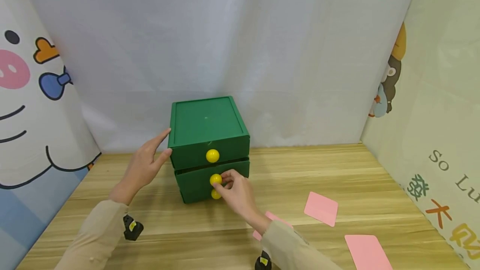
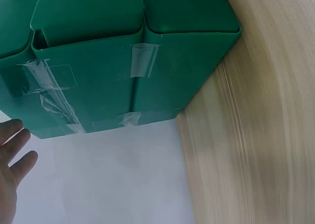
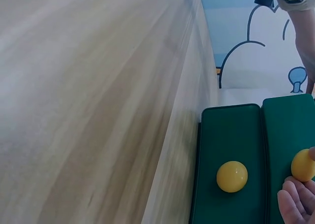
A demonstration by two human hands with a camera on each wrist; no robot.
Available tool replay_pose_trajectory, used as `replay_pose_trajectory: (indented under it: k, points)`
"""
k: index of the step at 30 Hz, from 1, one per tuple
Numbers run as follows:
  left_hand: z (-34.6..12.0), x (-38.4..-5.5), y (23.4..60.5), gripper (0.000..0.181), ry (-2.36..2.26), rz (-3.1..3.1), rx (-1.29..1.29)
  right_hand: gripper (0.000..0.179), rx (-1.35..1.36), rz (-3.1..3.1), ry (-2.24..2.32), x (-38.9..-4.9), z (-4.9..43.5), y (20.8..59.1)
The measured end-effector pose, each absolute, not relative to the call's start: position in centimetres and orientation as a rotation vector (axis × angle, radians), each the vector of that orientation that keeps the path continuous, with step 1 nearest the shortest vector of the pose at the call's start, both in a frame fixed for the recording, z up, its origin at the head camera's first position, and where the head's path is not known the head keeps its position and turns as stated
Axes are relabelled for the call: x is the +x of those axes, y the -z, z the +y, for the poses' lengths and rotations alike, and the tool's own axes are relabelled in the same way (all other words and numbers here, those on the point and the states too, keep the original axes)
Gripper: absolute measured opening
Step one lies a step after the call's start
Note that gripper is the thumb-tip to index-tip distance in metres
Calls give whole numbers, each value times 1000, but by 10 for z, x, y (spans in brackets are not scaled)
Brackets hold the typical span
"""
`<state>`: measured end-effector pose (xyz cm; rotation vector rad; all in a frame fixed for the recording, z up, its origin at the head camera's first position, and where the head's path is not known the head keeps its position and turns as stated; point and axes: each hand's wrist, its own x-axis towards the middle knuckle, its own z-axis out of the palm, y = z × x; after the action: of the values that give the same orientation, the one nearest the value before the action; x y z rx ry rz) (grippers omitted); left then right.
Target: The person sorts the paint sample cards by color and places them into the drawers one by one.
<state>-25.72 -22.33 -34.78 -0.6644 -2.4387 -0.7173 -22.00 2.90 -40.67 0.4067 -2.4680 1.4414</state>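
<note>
A green box of stacked drawers (image 1: 206,118) stands on the table, with round yellow knobs on its front. My right hand (image 1: 238,195) pinches the middle knob (image 1: 215,179) between thumb and fingers. The middle drawer (image 1: 196,182) sits slightly forward, with a dark gap above it. Above is the top knob (image 1: 212,156); the bottom knob (image 3: 232,176) shows whole in the right wrist view. My left hand (image 1: 142,166) rests its fingertips against the box's left side, fingers extended. Clear tape (image 2: 144,60) joins the drawer sections on that side.
Pink cards lie on the wooden table (image 1: 300,170): one card (image 1: 321,208) right of the box, another (image 1: 369,251) nearer the front, a third (image 1: 277,218) partly under my right forearm. A white curtain (image 1: 300,53) hangs behind; printed panels flank both sides.
</note>
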Motion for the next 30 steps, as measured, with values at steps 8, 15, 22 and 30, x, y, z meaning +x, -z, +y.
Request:
replay_pose_trajectory:
  k: [8, 15, 22, 30]
  points:
    - [-223, -258, 348, 54, 732, -2437, -664, 23, 377, -2468, -1434, -224, 26, 404]
    - [-223, -257, 348, 54, 729, -2431, -670, 22, 370, -2458, -1422, -228, 25, 405]
    - [-222, -257, 347, 53, 741, -2426, -673, 23, 355, -2456, -1436, -229, 24, 406]
    - [-222, -258, 348, 53, 740, -2420, -675, 25, 339, -2441, -1474, -227, 24, 406]
